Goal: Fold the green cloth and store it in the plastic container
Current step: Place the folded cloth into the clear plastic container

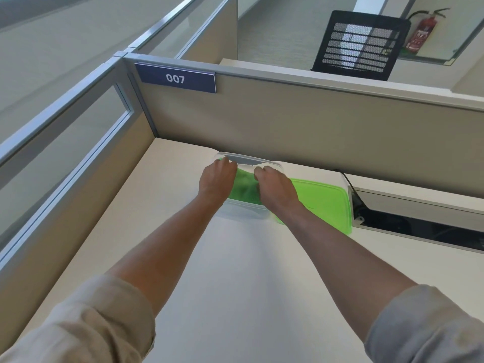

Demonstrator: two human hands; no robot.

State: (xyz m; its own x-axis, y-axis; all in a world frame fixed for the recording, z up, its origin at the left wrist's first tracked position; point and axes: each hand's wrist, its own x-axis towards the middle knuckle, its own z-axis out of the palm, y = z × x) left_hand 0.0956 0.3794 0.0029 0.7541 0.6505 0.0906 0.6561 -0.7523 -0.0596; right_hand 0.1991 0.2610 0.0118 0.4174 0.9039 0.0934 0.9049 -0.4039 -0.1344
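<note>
green fabric shows between two bare hands in the head view: the green cloth [245, 188] lies bunched inside the clear plastic container [243, 212], which sits on the pale desk [235, 271] against the partition [314, 121]. the left hand [216, 180] and the right hand [276, 188] both reach down into the container, fingers curled narrow onto the cloth, pressing or tucking it; whether they pinch it or only push, i cannot tell. a green lid [324, 203] lies flat just beside the container, to its right. the cloth looks soft, light and limp, so it will likely spring up unless flattened; best held at its folded edges or corners. the container looks light and may slide, so steady its rim.
</note>
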